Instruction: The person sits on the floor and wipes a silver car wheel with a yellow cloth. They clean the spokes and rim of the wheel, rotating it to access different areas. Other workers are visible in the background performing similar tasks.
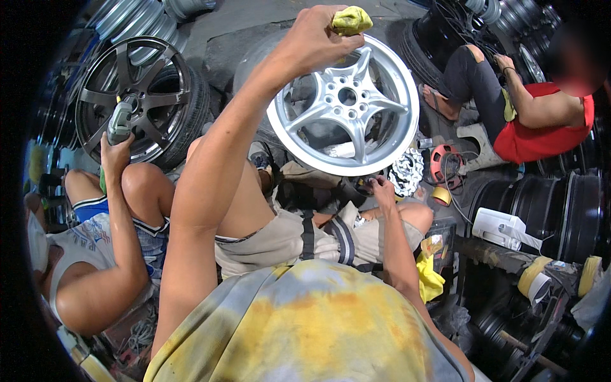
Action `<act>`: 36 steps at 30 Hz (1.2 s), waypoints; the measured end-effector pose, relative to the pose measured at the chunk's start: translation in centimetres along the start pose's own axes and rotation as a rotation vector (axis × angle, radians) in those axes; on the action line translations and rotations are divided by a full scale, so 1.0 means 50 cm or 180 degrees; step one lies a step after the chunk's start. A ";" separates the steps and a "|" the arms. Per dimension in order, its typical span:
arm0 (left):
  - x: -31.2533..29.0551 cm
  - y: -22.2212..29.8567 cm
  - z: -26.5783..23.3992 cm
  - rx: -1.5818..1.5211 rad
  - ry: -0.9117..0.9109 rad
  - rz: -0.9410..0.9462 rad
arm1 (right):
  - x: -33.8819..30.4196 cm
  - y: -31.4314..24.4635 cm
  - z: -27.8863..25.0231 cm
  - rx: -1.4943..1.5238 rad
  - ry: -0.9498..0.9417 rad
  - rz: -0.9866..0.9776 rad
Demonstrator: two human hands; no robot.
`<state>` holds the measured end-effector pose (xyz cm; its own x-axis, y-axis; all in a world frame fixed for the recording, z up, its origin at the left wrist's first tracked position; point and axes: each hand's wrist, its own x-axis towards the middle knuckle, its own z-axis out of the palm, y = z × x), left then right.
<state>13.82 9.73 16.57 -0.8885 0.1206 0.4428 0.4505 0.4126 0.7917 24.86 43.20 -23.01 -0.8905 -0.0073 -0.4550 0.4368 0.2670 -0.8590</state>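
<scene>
My left hand (315, 39) is raised at the far edge of a silver alloy wheel (377, 105), its fingers closed round a bunched yellow cloth (352, 21). The wheel has several spokes and a hub ringed with holes, and it sits tilted before my knees. At its near edge is my right hand (383, 192), with curled fingers that look closed on the rim; their tips are partly hidden. Beyond the wheel's left side, a grey tyre-like round shape is partly covered by my left forearm.
At left, a person holds a grey power tool (121, 121) against a dark wheel (137, 95). A person in red (541, 130) sits at right. Near my right hand lie a silver perforated disc (406, 172), a red reel (443, 162) and a yellow tape roll (441, 195). Wheels are stacked around.
</scene>
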 end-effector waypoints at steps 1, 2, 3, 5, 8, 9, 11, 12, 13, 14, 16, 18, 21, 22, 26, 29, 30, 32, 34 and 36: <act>-0.003 -0.004 -0.003 0.0273 0.0011 -0.0031 | -0.002 -0.009 0.003 -0.0060 -0.0043 0.0040; -0.006 -0.009 -0.006 0.0543 0.0021 -0.0062 | -0.005 -0.018 0.005 -0.0120 -0.0082 0.0081; -0.009 -0.014 -0.008 0.0811 0.0030 -0.0093 | -0.009 -0.026 0.008 -0.0181 -0.0120 0.0122; -0.012 -0.019 -0.010 0.0737 0.0145 0.0097 | -0.018 -0.029 0.013 -0.0426 -0.0052 -0.0103; -0.013 -0.028 -0.011 0.0665 0.0260 0.0264 | -0.012 -0.016 0.019 -0.0767 -0.0068 -0.0245; -0.012 -0.029 -0.012 0.0647 0.0289 0.0300 | -0.009 -0.008 0.018 -0.0923 -0.0123 -0.0250; -0.015 -0.014 -0.018 0.0720 0.0209 0.0204 | -0.010 0.001 0.018 -0.1142 -0.0151 -0.0356; -0.015 -0.008 -0.020 0.0754 0.0167 0.0158 | -0.009 0.008 0.018 -0.1208 -0.0120 -0.0467; -0.017 -0.006 -0.021 0.0757 0.0172 0.0129 | -0.006 0.019 0.019 -0.1272 -0.0090 -0.0577; -0.017 -0.004 -0.022 0.0759 0.0175 0.0101 | -0.003 0.029 0.021 -0.1336 -0.0057 -0.0686; -0.017 -0.007 -0.024 0.0785 0.0124 0.0097 | 0.011 0.041 0.023 -0.0954 -0.0136 -0.0547; -0.017 -0.022 -0.026 0.0836 0.0020 0.0142 | 0.019 0.048 0.020 -0.0885 -0.0092 -0.0359; -0.016 -0.037 -0.028 0.0934 0.0014 0.0059 | 0.009 0.026 0.025 -0.1070 0.0053 -0.0193; -0.016 -0.038 -0.027 0.0880 0.0033 0.0044 | 0.012 0.028 0.022 -0.1016 0.0063 -0.0269; -0.013 -0.040 -0.029 0.0723 0.0129 -0.0004 | -0.007 0.004 0.026 -0.0160 0.0061 -0.0156; -0.013 -0.055 -0.029 0.0621 0.0226 0.0002 | -0.004 0.014 0.031 -0.0271 0.0095 -0.0284; -0.013 -0.061 -0.030 0.0584 0.0261 0.0007 | -0.002 0.016 0.035 -0.0160 0.0161 -0.0266; -0.010 -0.065 -0.033 0.0761 0.0123 -0.0103 | -0.011 0.001 0.041 0.0053 0.0321 -0.0207; -0.004 -0.048 -0.037 0.0610 0.0025 -0.0218 | 0.005 0.022 0.030 0.0203 0.0095 -0.0038; 0.001 -0.012 -0.029 0.0131 -0.0026 -0.0340 | 0.010 0.036 0.018 -0.0045 0.0025 -0.0106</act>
<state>13.64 8.21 16.74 -0.9321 0.0811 0.3531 0.3493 0.4602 0.8162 25.33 42.78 -24.98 -0.9055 -0.0089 -0.4243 0.4050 0.2804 -0.8703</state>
